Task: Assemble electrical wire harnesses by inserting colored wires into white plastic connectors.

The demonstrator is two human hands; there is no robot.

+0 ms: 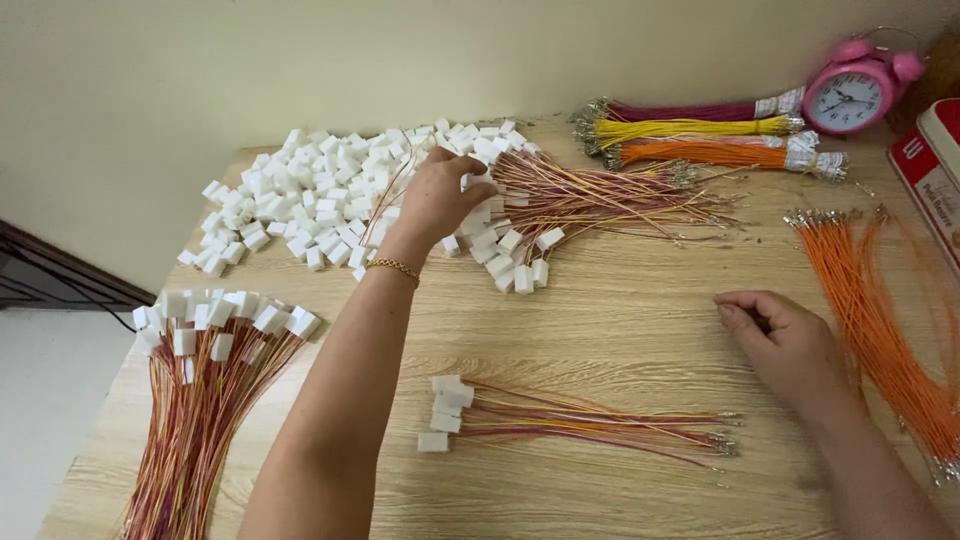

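Seen from above on a light wooden tabletop (620, 320): left hand (437, 195) stretched forward into a heap of small white plastic connector housings (310, 195), fingers curled and closed around one housing at the heap's right edge, a gold chain bracelet (392, 266) on the wrist. Just right of that hand, a fanned bunch of finished wire leads (590, 200) with white housings on the near ends and metal terminals pointing right. Right hand (775, 340) resting on bare wood well apart from the left, fingers loosely curled inward with thumb against forefinger; impossible to tell whether anything lies pinched inside. Beside it to the right, a loose sheaf of orange wires (880, 330) running diagonally toward the table's edge. Between the two forearms, a small set of assembled red and yellow leads (560, 415), housings to the left. At the near left corner, a thick bundle of assembled leads (205, 390), white housings uppermost. Along the back, tied bundles of maroon, yellow and orange wires (700, 130), a pink twin-bell alarm clock (855, 90) beside them, and a red and white box (930, 170) at the right margin.
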